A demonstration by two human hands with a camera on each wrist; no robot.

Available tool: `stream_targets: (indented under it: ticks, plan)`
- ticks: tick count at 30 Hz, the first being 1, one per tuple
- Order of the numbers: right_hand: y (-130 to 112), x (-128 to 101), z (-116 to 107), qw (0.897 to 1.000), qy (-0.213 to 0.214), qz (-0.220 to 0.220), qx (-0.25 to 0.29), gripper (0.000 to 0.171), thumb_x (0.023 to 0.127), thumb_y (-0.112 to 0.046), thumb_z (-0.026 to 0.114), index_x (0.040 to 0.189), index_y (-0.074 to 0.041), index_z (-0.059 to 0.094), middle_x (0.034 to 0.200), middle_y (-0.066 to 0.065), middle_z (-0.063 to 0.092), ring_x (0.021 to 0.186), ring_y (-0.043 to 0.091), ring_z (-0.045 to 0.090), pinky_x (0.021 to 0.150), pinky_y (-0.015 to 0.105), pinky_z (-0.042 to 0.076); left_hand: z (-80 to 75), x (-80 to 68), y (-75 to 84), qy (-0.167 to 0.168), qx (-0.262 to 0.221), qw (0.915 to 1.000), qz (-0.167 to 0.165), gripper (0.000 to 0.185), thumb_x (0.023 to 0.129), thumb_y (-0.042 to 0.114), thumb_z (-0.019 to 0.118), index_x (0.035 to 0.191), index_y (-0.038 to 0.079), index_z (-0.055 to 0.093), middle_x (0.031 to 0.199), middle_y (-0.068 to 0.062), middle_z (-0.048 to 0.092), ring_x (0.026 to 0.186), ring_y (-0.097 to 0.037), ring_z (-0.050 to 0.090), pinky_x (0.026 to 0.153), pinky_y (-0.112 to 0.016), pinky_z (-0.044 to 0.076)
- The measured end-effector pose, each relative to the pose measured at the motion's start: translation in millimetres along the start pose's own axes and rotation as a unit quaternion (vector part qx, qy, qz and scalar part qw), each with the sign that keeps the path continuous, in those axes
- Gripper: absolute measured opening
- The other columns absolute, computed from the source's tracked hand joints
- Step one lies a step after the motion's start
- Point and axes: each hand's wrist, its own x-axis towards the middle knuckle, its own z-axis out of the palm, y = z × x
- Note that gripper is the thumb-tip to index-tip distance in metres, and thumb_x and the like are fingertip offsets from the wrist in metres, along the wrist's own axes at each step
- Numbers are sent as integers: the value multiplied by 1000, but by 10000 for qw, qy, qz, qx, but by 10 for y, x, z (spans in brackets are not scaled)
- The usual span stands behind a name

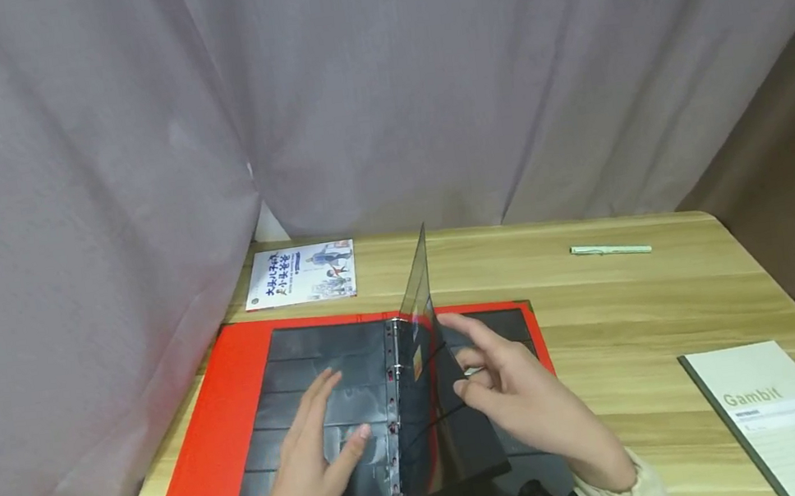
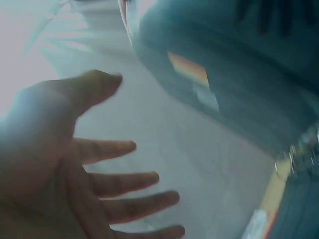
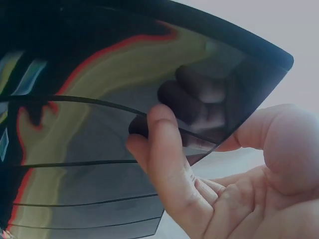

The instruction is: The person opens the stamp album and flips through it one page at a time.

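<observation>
Binder: one, red; right hand grip pinching one sleeve page; left hand released, flat.

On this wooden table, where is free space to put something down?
Bare wood lies between the red binder and the white Gambit booklet, below the pale green pen. It is crowded at the binder, where both hands work.

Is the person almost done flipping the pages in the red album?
Hard to say. Some dark pages already lie flat on the left under the left hand. The right hand pinches one page standing upright mid-turn over the rings. More pages seem to lie on the right side of the red album; their number isn't visible.
</observation>
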Motion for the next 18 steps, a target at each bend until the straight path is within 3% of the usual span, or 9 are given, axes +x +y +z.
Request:
stream_targets:
  ticks: [4, 6, 9, 12, 14, 18]
  plan:
    - [-25, 41, 57, 10000, -40, -62, -5, 68, 83, 7, 55, 141, -20, 33, 57, -6, 32, 41, 3, 29, 47, 23, 36, 4, 22, 170, -144, -377, 9966, 721, 69, 86, 39, 63, 144, 28, 28, 147, 6, 28, 127, -20, 38, 92, -54, 40]
    - [-38, 49, 78, 10000, -68, -8, 51, 67, 83, 8, 54, 141, -19, 33, 62, -4, 45, 42, 4, 28, 43, 23, 35, 17, 28, 245, -248, -521, 9940, 929, 69, 86, 35, 64, 144, 27, 27, 147, 6, 28, 127, -19, 38, 91, -54, 41]
    - [-57, 61, 101, 9997, -126, 118, 143, 68, 84, 6, 54, 142, -21, 32, 83, 1, 64, 40, 4, 31, 42, 23, 37, 26, 21, 335, -348, -579, 9913, 1130, 70, 86, 32, 65, 145, 27, 26, 147, 7, 27, 127, -17, 38, 89, -53, 43]
    - [-72, 76, 120, 9994, -182, 167, 245, 69, 85, 6, 53, 142, -23, 30, 102, 4, 66, 39, 5, 32, 43, 25, 41, 22, 11, 392, -430, -669, 9896, 1199, 74, 84, 33, 66, 145, 28, 25, 148, 7, 25, 126, -15, 38, 87, -52, 44]
    - [-83, 90, 136, 9994, -222, 136, 238, 69, 85, 6, 52, 143, -23, 28, 91, 4, 66, 39, 4, 29, 45, 24, 40, 14, 8, 415, -496, -711, 9886, 1231, 77, 82, 34, 68, 146, 29, 24, 149, 7, 22, 126, -16, 38, 86, -52, 45]
    - [-106, 120, 176, 9989, -298, 34, 353, 70, 86, 7, 49, 145, -23, 25, 92, 4, 66, 41, 7, 38, 51, 25, 44, 16, 2, 441, -512, -707, 9854, 1459, 83, 79, 41, 70, 146, 26, 23, 151, 4, 19, 127, -20, 38, 84, -52, 46]
